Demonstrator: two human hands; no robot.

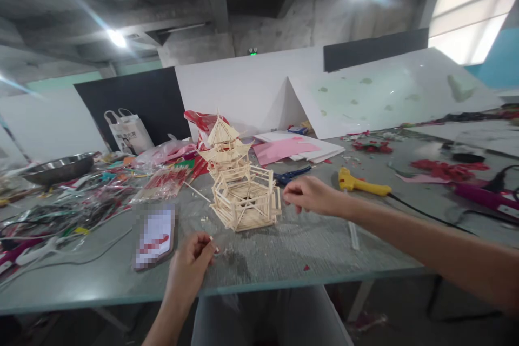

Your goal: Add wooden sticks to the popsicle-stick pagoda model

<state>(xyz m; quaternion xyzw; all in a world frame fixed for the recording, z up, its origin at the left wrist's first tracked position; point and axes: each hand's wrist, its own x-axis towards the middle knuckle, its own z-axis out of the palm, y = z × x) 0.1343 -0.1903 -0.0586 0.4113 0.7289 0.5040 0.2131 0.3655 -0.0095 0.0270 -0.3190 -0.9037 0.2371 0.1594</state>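
Observation:
In the middle of the table stands a pale wooden-stick pagoda model [245,203], with a railed hexagonal base in front and tiered roofs behind. My left hand [191,260] is closed near the table's front edge, pinching a short pale stick piece [214,245] between thumb and fingers. Close to the right side of the model's railing is my right hand [307,194]. Its fingers are curled together, and what they hold, if anything, is hidden. Behind that hand lie dark blue pliers [298,173].
A yellow glue gun [360,184] with a black cord lies right of my right hand, near a clear glue stick [354,235]. A phone [154,238] rests on the left. Plastic-wrapped materials [101,203] and a metal bowl [59,168] crowd the left side. Pink paper [284,150] lies behind.

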